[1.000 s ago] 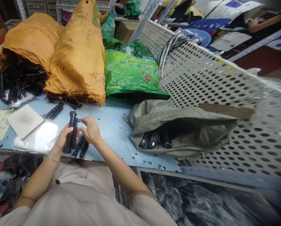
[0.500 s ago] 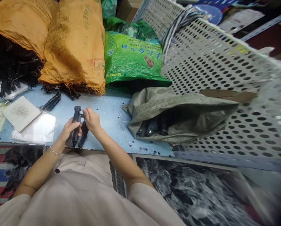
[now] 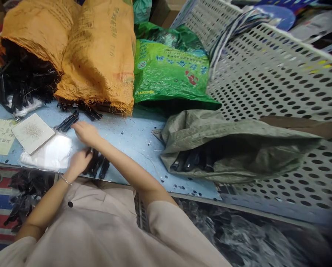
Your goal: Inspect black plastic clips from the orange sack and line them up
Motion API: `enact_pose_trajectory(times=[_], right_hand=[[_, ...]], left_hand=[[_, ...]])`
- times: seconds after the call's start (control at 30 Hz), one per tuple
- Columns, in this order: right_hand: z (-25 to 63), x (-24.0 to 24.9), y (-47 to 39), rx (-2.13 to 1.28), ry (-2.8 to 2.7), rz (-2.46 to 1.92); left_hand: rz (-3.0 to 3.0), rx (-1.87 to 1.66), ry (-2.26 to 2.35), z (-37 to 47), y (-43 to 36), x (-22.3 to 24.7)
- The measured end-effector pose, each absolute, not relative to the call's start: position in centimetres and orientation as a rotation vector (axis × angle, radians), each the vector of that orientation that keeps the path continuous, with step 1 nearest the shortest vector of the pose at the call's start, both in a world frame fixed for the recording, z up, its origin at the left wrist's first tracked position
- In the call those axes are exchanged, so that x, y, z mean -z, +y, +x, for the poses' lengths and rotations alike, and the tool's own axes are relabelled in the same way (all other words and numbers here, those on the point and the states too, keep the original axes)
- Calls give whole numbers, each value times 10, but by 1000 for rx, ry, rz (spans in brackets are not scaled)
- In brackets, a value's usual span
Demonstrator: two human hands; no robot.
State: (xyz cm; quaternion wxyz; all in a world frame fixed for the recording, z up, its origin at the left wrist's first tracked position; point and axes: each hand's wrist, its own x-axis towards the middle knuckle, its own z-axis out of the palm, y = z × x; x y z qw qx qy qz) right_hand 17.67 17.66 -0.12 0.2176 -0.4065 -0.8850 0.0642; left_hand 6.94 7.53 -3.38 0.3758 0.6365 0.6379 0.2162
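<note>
My left hand (image 3: 80,162) is low at the table's front edge, its fingers curled over a dark plastic part (image 3: 94,164). A similar black piece (image 3: 104,168) lies just to its right. My right hand (image 3: 85,133) is farther forward, fingers drawn together. Its fingertips are beside a few long black plastic parts (image 3: 67,121) lying on the table; whatever they pinch is hidden. Left of the hands, a white square tile (image 3: 32,131) carries many tiny specks. It rests partly on a stack of clear-white plastic bags (image 3: 50,152).
Two orange woven sacks (image 3: 99,55) stand at the back; black parts (image 3: 24,83) spill from the left one. A green bag (image 3: 171,74) is beside them. At right, an open grey-green sack (image 3: 238,163) holds black parts, against a perforated white basket (image 3: 277,81). A handwritten note (image 3: 2,137) lies left.
My right hand has left the part held upright between both hands and moved left and forward to the loose black parts. My left hand has lowered with its part. The view has shifted slightly left.
</note>
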Motion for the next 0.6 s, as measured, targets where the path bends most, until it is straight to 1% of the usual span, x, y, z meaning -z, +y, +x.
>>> enact_pose_trajectory(times=[0.07,0.13,0.2,0.27,0.33,0.4,0.47,0.6], right_hand=[[154,4,212,-150,-2564,-1021],[143,10,235,-141,-2638,-1005],[146,13,240,-159,-2618,-1062],[161,10,227,-225,-2502,-1107],[179,2,202,-379,-2372,-1051],[197,-10,173,-563,-2271,-954],[210,-20,149,-628,-2153,-994],[221,-29,133,-539,-1950,-1235]], left_hand=[[1709,-487,1651,71,72,40],[1669,-548,1615,66,73,45],[1522,-743,1577,56,82,48],[1374,-1039,1527,45,94,46],[1327,-1303,1407,39,105,37],[1350,-1407,1244,41,110,23],[1328,-1349,1115,48,106,7],[1051,-1081,983,66,85,-15]])
